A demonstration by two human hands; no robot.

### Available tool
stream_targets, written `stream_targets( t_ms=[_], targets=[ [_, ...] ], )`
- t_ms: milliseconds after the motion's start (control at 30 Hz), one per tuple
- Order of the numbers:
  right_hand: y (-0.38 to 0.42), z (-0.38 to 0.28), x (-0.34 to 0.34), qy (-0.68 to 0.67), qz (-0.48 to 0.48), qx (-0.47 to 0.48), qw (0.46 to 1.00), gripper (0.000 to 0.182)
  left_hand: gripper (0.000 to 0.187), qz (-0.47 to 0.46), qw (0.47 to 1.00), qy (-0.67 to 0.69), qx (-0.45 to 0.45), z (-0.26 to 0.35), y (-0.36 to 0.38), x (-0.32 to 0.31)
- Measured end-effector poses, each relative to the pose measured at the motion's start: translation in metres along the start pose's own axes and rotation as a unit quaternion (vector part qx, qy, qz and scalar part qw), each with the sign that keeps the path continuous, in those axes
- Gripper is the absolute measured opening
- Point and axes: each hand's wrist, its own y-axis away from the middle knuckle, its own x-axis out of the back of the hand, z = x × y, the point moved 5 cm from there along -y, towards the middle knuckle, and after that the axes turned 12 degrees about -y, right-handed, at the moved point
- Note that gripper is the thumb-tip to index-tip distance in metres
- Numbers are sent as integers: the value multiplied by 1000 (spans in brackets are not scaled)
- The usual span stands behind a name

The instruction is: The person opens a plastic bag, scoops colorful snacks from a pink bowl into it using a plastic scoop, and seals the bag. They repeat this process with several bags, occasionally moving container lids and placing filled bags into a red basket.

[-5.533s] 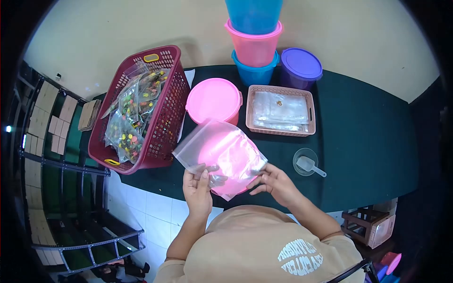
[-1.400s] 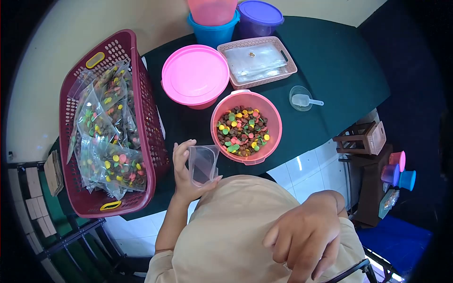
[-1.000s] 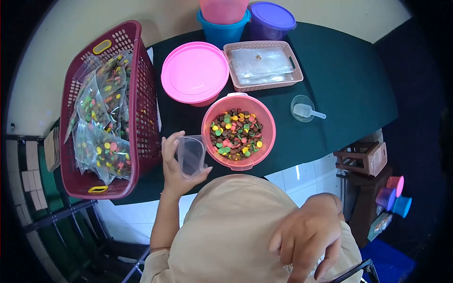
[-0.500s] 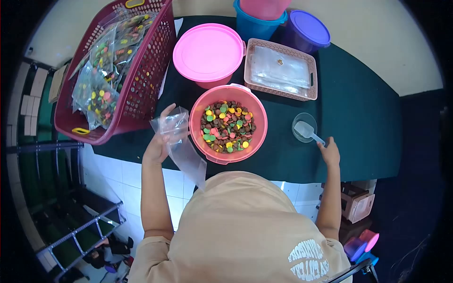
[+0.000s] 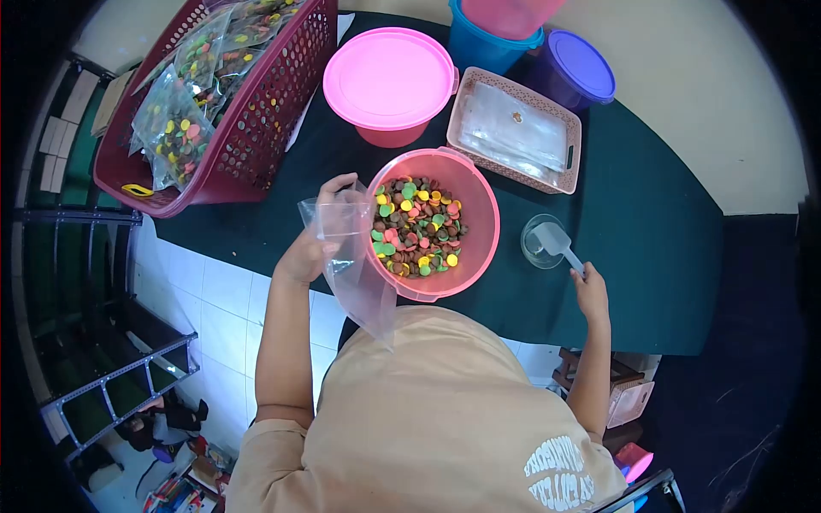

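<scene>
1. Right now, the left hand (image 5: pixel 312 248) holds a clear plastic bag (image 5: pixel 351 261) just beside the pink bowl (image 5: pixel 479 231), on the bowl's left side. The fingers are curled around the top of the bag and pinch it.
2. The bag is see-through and thin. Its top is pulled open like a little mouth, next to the bowl's rim. The rest hangs down, limp and crinkly, to the person's tan shirt. It looks empty.
3. The pink bowl is full of round candy buttons (image 5: pixel 416 227) in brown, yellow, green, orange and pink.
4. The right hand (image 5: pixel 590 291) is to the right of the bowl. Its fingertips touch the end of the handle of a small clear scoop (image 5: pixel 560 244). It is too small to tell if the fingers are closed on the handle.
5. The scoop's front end lies in a little clear round cup (image 5: pixel 539 248), near the bowl on the dark green table (image 5: pixel 667 248).
6. Behind the bowl sits a pink tub with its lid on (image 5: pixel 389 77), and beside it a flat tray of empty bags (image 5: pixel 517 137).
7. Far to the left of the bowl is a dark red basket (image 5: pixel 256 145) with filled candy bags (image 5: pixel 184 120) inside.
</scene>
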Motion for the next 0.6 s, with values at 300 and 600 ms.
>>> stream_targets(
  t_ms=[300, 600],
  targets=[
    [26, -67, 19, -138, 81, 50, 986, 35, 108, -73, 983, -167, 15, 16, -16, -15],
    [53, -196, -15, -52, 4, 241, 969, 24, 98, -206, 932, -298, -14, 38, -36, -49]
  ],
)
